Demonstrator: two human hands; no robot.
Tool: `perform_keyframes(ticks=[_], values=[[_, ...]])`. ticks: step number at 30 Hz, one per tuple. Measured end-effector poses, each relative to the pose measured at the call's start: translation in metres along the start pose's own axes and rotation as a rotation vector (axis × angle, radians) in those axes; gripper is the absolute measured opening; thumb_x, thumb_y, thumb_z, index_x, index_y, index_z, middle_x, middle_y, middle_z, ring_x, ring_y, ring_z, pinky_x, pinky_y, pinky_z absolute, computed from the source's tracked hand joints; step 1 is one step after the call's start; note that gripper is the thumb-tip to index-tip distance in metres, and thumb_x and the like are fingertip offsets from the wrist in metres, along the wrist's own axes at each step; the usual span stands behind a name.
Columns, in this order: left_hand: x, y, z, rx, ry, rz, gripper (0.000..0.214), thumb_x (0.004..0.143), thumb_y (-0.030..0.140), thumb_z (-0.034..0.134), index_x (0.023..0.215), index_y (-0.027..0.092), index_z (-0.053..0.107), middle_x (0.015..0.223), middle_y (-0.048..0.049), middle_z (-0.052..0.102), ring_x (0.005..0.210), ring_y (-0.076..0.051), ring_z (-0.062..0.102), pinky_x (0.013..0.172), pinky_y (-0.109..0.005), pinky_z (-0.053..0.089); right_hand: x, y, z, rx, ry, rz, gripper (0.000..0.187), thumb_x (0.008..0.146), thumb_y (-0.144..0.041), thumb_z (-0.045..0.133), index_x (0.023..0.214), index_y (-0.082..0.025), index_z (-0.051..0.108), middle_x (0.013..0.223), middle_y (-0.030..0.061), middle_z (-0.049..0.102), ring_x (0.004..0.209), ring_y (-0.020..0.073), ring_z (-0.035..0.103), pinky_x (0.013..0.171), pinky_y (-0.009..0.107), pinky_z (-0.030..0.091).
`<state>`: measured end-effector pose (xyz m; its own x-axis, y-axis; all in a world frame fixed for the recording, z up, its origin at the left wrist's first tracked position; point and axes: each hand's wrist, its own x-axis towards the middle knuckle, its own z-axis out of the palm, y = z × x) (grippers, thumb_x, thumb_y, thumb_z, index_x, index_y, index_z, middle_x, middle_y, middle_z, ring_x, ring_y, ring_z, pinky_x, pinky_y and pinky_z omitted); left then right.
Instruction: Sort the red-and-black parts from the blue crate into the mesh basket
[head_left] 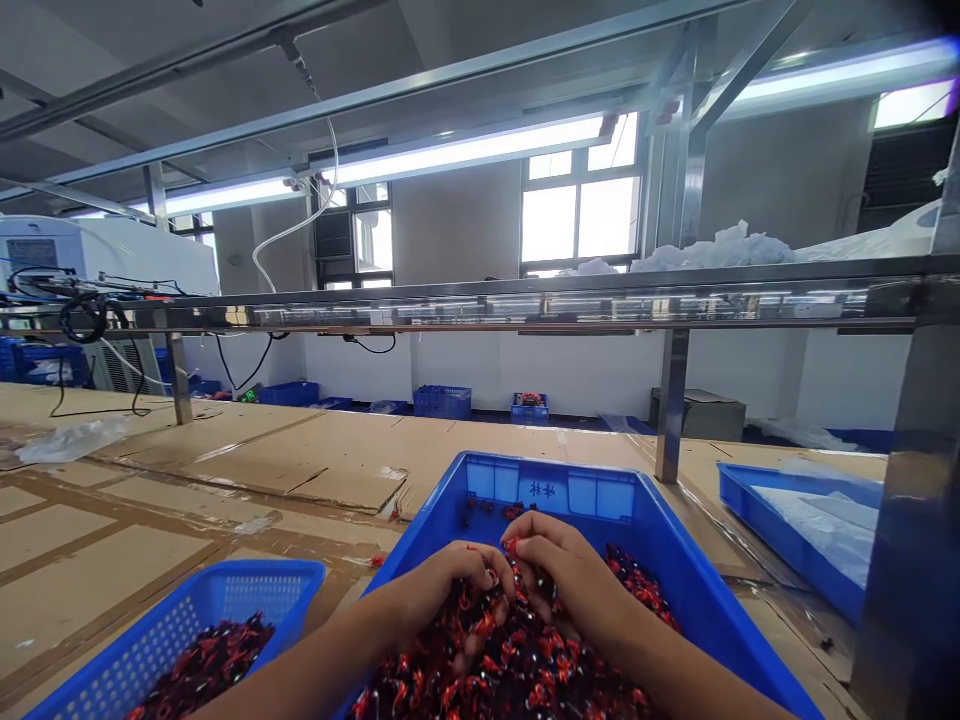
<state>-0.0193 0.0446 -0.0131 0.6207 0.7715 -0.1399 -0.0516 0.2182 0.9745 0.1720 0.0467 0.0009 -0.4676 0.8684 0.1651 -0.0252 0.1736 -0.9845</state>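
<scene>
A deep blue bin (720, 600) holds a heap of small glossy red and black pieces (532, 670); their exact kind I cannot make out. Over this heap are both my hands, close together. My left hand (474, 582) has its fingers curled around some of the red and black pieces. Thumb and fingers of my right hand (562, 570) are closed in a pinch at a small red piece (512, 546). The fingers partly hide what lies between the hands.
To the left, a blue perforated basket (262, 570) contains more dark red pieces. A shallow blue tray (787, 530) with white plastic sits at right, behind a metal post (904, 500). Cardboard (300, 460) covers the table, and a metal shelf (465, 308) crosses above it.
</scene>
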Motion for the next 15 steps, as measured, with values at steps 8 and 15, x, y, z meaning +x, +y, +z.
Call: perform_keyframes(ticks=[8,15], values=[[-0.001,0.004,0.003,0.055,-0.005,-0.025,0.031,0.067,0.023,0.043,0.089,0.014,0.064,0.07,-0.0056,0.061,0.039,-0.013,0.048,0.033,-0.022,0.036,-0.003,-0.006,-0.013,0.408,-0.107,-0.054,0.019,0.073,-0.023,0.046,0.081,-0.016,0.061,0.051,-0.0029,0.05,0.033,0.0086,0.038,0.025,0.015,0.022],[-0.001,0.005,0.003,0.091,-0.008,-0.019,0.03,0.067,0.025,0.045,0.088,0.015,0.064,0.071,-0.0057,0.061,0.041,-0.013,0.049,0.035,-0.02,0.03,-0.006,-0.006,-0.014,0.36,-0.131,-0.06,0.021,0.074,-0.022,0.046,0.083,-0.015,0.063,0.05,-0.0024,0.051,0.032,0.0082,0.037,0.026,0.015,0.023]])
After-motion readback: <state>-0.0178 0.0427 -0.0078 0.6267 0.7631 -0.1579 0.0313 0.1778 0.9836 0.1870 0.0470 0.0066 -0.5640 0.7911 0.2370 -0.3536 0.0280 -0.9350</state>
